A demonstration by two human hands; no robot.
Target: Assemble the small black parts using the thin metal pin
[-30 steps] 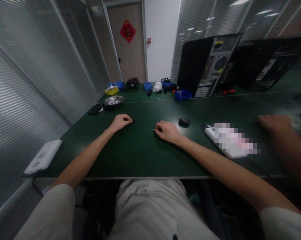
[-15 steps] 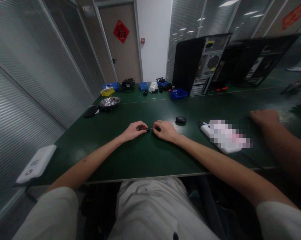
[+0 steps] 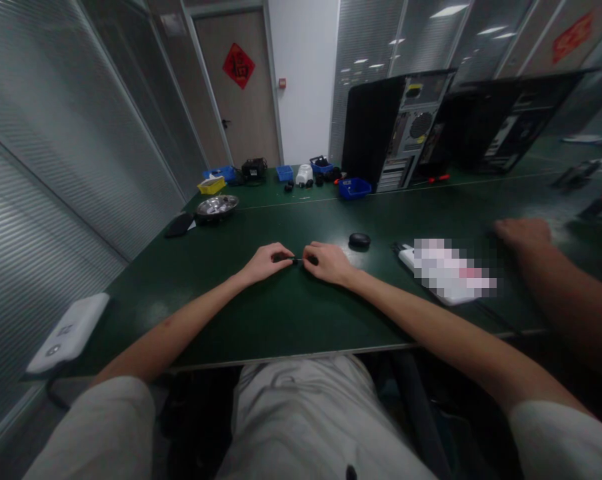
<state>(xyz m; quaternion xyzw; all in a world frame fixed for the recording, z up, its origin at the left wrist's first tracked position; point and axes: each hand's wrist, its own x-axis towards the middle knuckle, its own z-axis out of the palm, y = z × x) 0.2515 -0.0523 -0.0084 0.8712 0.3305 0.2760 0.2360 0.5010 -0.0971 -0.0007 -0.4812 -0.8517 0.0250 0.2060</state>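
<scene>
Over the green table, my left hand is closed in a pinch on a small black part at its fingertips. The part's exact kind is too small to make out. Just to its right, my right hand has its fingers curled round a dark-handled tool with a thin metal shaft, which looks like a small screwdriver. The shaft points left and meets or nearly meets the black part. Most of the handle is hidden by my fingers. Behind my right hand lies a black computer mouse.
A white power strip, partly blurred out, lies right, beside another person's arm. Another white strip is at the left edge. Further back stand a metal bowl, a blue bin and a computer tower.
The whole view has shifted slightly. My hands keep the same hold, with the black part and the shaft close together; no other clear change shows.
</scene>
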